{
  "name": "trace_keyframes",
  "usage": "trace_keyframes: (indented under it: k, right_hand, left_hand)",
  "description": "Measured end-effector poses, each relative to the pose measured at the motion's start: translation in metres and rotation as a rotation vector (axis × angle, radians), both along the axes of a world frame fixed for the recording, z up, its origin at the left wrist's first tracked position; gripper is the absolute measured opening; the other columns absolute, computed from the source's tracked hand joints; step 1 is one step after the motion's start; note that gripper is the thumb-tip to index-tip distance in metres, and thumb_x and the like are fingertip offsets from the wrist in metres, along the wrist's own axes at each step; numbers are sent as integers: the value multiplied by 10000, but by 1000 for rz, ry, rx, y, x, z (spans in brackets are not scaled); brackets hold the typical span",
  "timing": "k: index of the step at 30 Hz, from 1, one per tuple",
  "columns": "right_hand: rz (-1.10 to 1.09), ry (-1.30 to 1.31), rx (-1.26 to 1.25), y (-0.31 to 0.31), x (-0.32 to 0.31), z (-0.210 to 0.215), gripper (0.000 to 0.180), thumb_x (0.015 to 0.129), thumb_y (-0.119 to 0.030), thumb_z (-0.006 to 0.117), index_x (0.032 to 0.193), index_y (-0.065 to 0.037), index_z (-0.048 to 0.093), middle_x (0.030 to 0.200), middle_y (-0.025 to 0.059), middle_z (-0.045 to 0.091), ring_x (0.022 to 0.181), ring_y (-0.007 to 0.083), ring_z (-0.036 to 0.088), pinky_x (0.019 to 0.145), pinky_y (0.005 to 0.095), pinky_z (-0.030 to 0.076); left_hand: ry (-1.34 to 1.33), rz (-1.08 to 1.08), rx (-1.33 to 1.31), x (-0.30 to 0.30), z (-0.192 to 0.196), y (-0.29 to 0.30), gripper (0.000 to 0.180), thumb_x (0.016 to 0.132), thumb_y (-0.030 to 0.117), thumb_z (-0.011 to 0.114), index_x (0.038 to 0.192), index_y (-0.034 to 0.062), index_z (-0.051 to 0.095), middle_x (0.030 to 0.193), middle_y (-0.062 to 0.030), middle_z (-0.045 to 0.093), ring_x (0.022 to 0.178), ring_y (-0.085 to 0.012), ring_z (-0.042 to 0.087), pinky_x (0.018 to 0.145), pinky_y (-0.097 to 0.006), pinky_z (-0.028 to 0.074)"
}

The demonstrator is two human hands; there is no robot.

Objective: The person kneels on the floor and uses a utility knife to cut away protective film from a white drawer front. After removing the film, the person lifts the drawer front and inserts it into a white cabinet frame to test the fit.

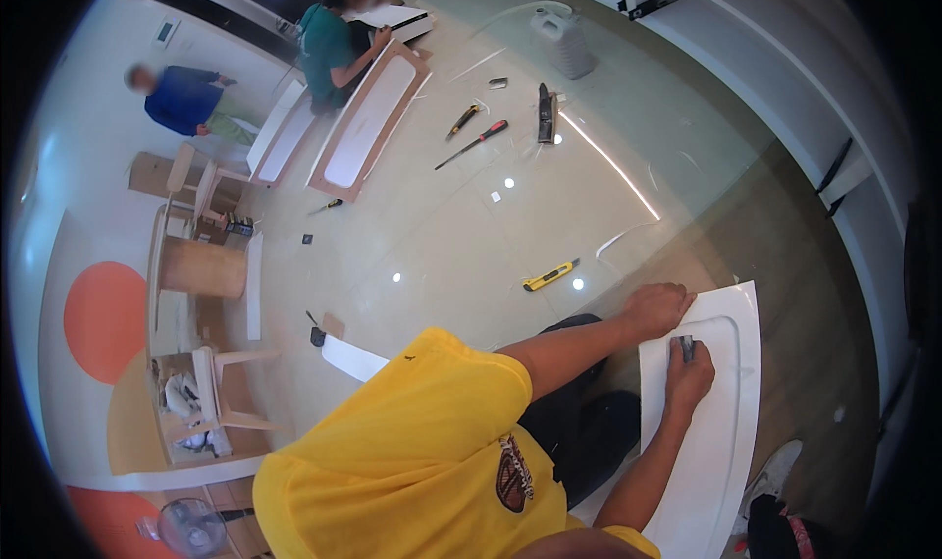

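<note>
A long white panel [716, 412] with a raised, rounded-corner outline lies in front of me at the lower right, on or against my legs. My left hand [659, 310] is closed at the panel's far end, its fingers curled over the edge. Just below it, my right hand [690, 374] pinches a small dark grey block-like tool [685, 347] against the panel face, inside the outline. What kind of tool this is cannot be made out, since the fingers cover part of it.
On the floor lie a yellow utility knife [551, 275], a red-handled screwdriver [473, 145], a black tool [546, 113] and white strips. A translucent jerrycan [561, 44] stands farther off. One person [334, 53] works over a brown-bordered panel [368, 122]; another person [182, 100] is by the wall.
</note>
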State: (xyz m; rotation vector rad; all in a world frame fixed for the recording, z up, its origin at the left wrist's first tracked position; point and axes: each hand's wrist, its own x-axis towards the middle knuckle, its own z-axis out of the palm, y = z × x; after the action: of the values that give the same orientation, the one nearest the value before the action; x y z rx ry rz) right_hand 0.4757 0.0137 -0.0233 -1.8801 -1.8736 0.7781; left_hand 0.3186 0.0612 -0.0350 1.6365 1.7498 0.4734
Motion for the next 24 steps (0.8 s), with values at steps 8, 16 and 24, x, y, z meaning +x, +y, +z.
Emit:
trace_keyframes:
  k: [8,16,24]
  right_hand:
    - [43,14,-13,1,1,1,290,851,-201,759,871,67,650,828,260,664,755,442,641,705,491,488]
    - [42,23,29,-2,3,5,265,863,-187,754,872,58,651,835,235,665,759,440,646,698,492,496]
    - [52,68,34,-2,5,4,273,864,-191,742,853,65,646,791,251,655,707,423,630,679,485,481]
  left_hand:
    - [15,61,-50,2,0,0,471,1056,397,396,949,31,673,1009,-215,700,972,-418,656,879,-525,512]
    - [-5,78,-8,3,4,-2,459,1055,390,415,940,31,677,990,-214,706,967,-411,666,882,-522,515]
    - [12,69,-3,4,7,-2,464,1057,389,407,957,22,673,991,-219,705,977,-410,667,899,-520,510]
